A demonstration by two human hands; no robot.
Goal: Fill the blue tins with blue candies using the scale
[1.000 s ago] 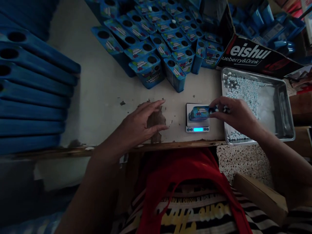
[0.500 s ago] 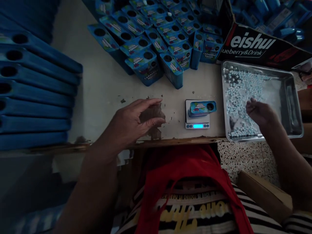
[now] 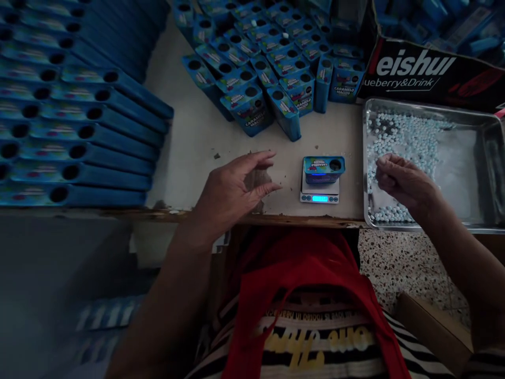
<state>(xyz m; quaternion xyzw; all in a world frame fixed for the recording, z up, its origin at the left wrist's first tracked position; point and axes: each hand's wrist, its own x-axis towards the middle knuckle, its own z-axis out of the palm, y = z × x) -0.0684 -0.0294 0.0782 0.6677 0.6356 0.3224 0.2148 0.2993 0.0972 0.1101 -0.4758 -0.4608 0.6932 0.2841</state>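
Observation:
A small blue candy container point(image 3: 324, 169) with a round dark hole in its top stands on a compact digital scale point(image 3: 331, 189), whose display glows blue. To the left of the scale, my left hand point(image 3: 232, 192) is open over the table, thumb and fingers apart with nothing between them. My right hand point(image 3: 410, 181) is over the left half of a metal tray point(image 3: 366, 205) holding small pale-blue candies point(image 3: 418, 138). Its fingers are pinched together; whatever they may hold is hidden.
Rows of blue containers point(image 3: 118, 131) are stacked at the left. More upright containers point(image 3: 252, 110) crowd the back of the table. A black printed carton point(image 3: 410, 73) full of blue packs stands behind the tray. The worn table edge point(image 3: 276, 218) runs in front of me.
My right hand has moved left over the tray, toward the scale. The container sits straighter on the scale. The view has turned left, showing more stacked containers; my left hand stays open.

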